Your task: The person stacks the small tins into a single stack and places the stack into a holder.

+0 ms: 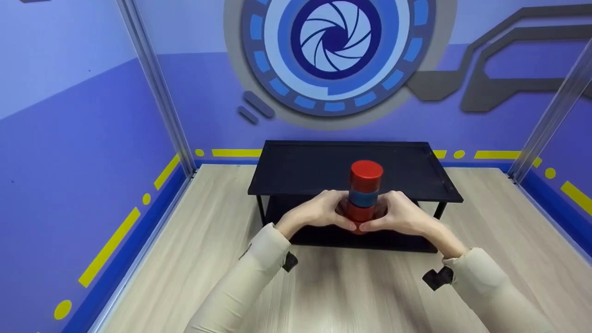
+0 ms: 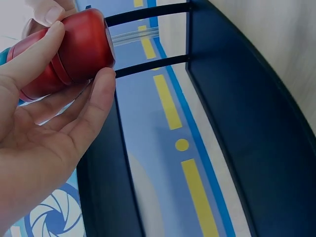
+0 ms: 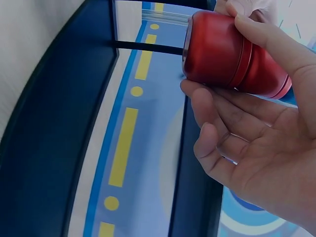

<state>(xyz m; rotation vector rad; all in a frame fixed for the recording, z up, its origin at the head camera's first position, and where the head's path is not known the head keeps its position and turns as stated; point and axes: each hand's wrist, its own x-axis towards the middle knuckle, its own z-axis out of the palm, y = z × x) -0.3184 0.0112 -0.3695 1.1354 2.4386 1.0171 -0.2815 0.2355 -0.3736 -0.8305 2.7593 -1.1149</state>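
A red cylindrical bottle [image 1: 366, 173] with a blue band round its middle stands upright between my two hands in the head view. My left hand [image 1: 323, 209] grips its lower part from the left, thumb towards me. On the other side my right hand [image 1: 401, 215] grips the same part, and the two thumb tips nearly meet. The left wrist view has the bottle's red lower end [image 2: 88, 44] between thumb and fingers. In the right wrist view, the fingers lie along the underside of the red body [image 3: 217, 47]. My hands partly hide the bottle.
Behind and beneath the bottle stands a black two-tier rack [image 1: 310, 166] with thin posts and a lower shelf [image 1: 370, 243]. It sits on a pale wood-grain table [image 1: 222, 199]. Blue printed walls [image 1: 194, 101] enclose the back and sides, with metal posts [image 1: 157, 83] at the corners.
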